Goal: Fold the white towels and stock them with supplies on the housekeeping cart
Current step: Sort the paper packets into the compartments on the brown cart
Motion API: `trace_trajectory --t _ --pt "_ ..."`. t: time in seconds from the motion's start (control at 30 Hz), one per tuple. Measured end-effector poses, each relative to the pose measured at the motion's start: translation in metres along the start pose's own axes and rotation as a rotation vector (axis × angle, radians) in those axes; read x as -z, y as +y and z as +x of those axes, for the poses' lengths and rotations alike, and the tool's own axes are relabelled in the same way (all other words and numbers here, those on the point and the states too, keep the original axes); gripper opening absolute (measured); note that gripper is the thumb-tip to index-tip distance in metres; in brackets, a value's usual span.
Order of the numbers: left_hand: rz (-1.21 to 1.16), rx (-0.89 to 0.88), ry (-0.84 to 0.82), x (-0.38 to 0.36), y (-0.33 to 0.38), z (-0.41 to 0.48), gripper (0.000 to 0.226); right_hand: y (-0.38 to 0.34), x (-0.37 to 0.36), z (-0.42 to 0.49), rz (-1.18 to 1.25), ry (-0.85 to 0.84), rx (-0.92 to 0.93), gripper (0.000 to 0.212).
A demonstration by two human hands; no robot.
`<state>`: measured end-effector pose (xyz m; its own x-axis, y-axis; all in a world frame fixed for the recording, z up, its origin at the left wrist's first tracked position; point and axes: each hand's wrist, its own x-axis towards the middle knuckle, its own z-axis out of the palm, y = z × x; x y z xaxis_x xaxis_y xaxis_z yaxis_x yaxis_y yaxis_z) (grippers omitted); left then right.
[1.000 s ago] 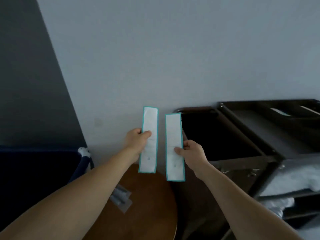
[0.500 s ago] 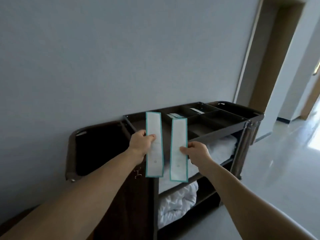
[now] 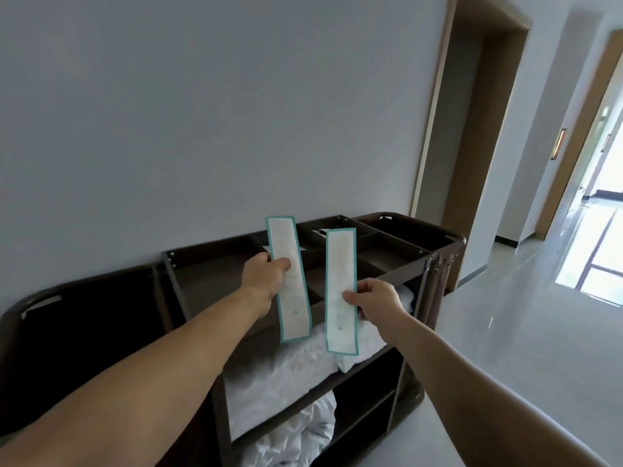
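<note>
Pinching one long white teal-edged packet [image 3: 290, 281] in the left hand [image 3: 263, 276] and another [image 3: 340, 291] in the right hand [image 3: 377, 299], the person is reaching over the dark brown housekeeping cart [image 3: 404, 257], white towels [image 3: 286, 372] already shelved, packets unstocked.

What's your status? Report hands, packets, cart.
Left hand pinches left packet; right hand pinches right packet. Both upright before cart, not yet stocked. Nothing blocks the cart.

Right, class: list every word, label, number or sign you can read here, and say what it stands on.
None can be read.
Left packet, pinched in the left hand: small round mark near its lower end, too small to read.
Right packet, pinched in the right hand: same mark, too small.
Wall plaque down the corridor: blurred.
</note>
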<state>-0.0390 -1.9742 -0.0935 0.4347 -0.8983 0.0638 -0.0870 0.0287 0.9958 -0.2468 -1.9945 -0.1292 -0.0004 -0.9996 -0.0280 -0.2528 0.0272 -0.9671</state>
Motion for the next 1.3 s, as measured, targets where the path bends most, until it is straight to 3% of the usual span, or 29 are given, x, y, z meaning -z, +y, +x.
trace_trajectory --t 0.4,0.6,0.93,1.03,1.3 --pt "-0.051 0.021 0.096 -0.047 -0.015 0.126 0.006 -0.031 -0.007 0.166 -0.095 0.009 0.162 0.02" --pt "-0.002 0.03 0.311 -0.042 -0.033 0.156 0.007 -0.015 -0.037 0.239 -0.177 -0.167 0.237 0.01" --pt "0.106 0.103 0.607 -0.071 -0.04 0.148 0.011 0.053 -0.074 0.276 -0.482 -0.777 0.018 0.022" --pt "0.122 0.116 0.641 -0.074 -0.042 0.142 0.017 0.062 -0.077 0.274 -0.456 -0.848 -0.054 0.023" --pt "0.093 0.131 0.659 -0.067 -0.034 0.138 0.013 0.062 -0.087 0.277 -0.605 -0.85 0.083 0.032"
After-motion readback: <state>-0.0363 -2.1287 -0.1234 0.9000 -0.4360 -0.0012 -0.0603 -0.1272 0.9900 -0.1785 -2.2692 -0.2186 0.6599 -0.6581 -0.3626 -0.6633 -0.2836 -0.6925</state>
